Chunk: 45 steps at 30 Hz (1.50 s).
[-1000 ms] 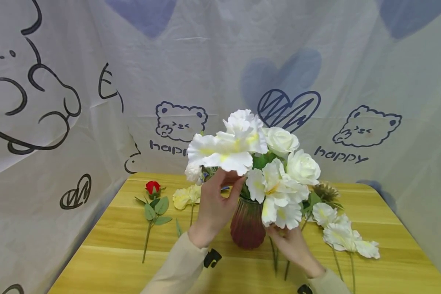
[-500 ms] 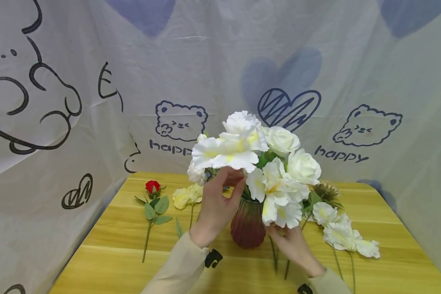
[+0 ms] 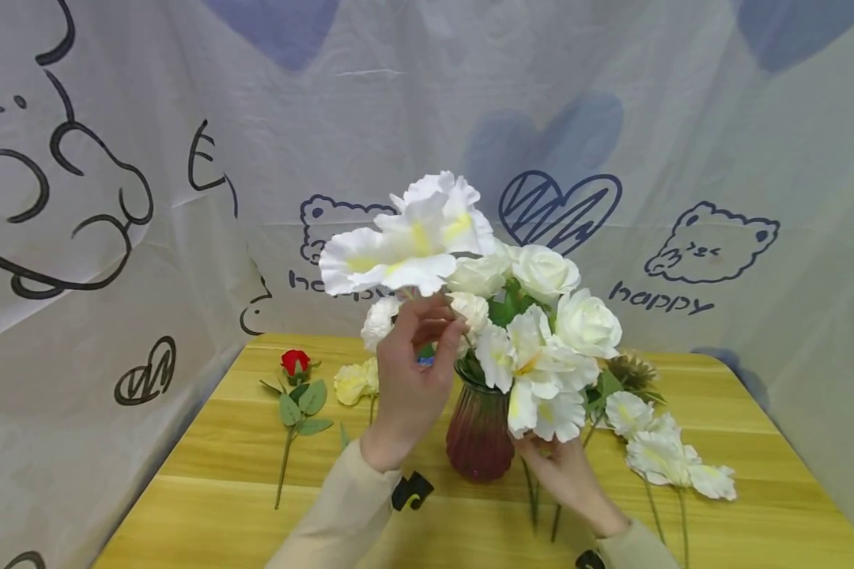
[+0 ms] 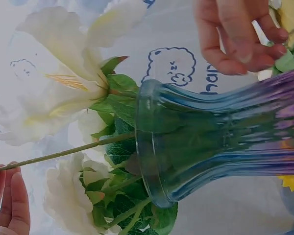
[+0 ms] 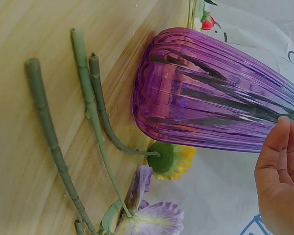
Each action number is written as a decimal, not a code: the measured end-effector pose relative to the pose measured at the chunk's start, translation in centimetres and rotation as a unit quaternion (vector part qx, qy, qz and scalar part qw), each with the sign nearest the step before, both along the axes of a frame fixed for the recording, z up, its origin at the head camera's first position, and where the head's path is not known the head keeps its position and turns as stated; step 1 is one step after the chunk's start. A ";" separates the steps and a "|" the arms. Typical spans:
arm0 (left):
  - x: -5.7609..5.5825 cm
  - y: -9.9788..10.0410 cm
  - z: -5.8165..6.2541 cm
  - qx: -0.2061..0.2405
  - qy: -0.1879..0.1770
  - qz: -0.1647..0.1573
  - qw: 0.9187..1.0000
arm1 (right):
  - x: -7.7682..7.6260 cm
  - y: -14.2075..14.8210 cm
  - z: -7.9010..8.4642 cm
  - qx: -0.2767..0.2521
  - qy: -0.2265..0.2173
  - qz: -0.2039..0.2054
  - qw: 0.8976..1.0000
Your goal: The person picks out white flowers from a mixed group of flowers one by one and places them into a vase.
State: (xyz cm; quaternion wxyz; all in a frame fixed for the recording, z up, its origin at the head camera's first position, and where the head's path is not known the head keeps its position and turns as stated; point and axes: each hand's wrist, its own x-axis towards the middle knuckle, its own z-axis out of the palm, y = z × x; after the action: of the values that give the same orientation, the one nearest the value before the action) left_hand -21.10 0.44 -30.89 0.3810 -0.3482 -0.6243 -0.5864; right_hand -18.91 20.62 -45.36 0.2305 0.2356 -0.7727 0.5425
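Observation:
My left hand (image 3: 416, 371) pinches the thin green stem (image 4: 63, 152) of a large white flower with yellow-streaked petals (image 3: 416, 237). That stem slants down from the fingertips to the mouth of a ribbed glass vase (image 3: 480, 435), purple below and blue-green above. White roses (image 3: 587, 324) and another ruffled white bloom (image 3: 537, 371) stand in the vase among green leaves. Close by the vase's right side is my right hand (image 3: 558, 470), partly under the drooping petals. In the right wrist view its fingers (image 5: 277, 147) are fairly straight, tips right at the glass.
To the left lie a red rose (image 3: 295, 363) and a pale yellow flower (image 3: 354, 383). More white flowers (image 3: 665, 450) and a brownish bloom (image 3: 632, 371) lie to the right on the wooden table (image 3: 213, 482). A printed cloth (image 3: 413, 118) hangs behind.
My left hand has lifted slightly, and the white flower has risen and shifted left, uncovering white blooms behind it. The right hand and the vase have stayed in place.

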 end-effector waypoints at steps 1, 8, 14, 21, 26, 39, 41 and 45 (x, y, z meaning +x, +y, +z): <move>0.0 0.0 0.2 0.003 0.000 -0.001 1.000 | 0.0 0.0 0.0 0.000 -0.002 0.001 1.000; 0.3 -0.4 0.5 0.001 -0.003 0.012 1.000 | 0.1 0.0 0.0 0.001 0.006 0.005 1.000; 0.0 -0.2 0.2 -0.046 0.029 0.028 0.998 | 0.0 0.0 -0.2 0.003 0.008 -0.003 1.000; -0.5 0.4 -0.7 -0.097 0.044 0.052 0.993 | 0.1 -0.1 0.1 -0.002 -0.017 -0.010 1.000; -0.6 0.5 -1.5 -0.126 0.017 0.057 0.990 | 0.2 -0.2 0.1 -0.010 -0.015 -0.001 1.000; -0.5 0.4 -1.7 -0.155 -0.020 0.069 0.985 | 0.2 -0.3 0.3 -0.003 -0.020 -0.023 1.000; -0.6 0.4 -1.5 -0.157 -0.013 0.076 0.985 | 0.2 -0.3 0.3 0.003 -0.020 -0.026 0.999; -0.8 0.3 -1.2 -0.158 0.020 0.096 0.982 | 0.2 -0.3 0.2 -0.003 -0.015 -0.010 1.000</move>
State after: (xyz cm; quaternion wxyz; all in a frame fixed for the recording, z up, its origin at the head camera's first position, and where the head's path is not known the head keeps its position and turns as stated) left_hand -21.86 0.78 -32.08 0.3883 -0.3541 -0.7322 -0.4333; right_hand -18.73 20.33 -45.14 0.2253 0.2192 -0.7764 0.5463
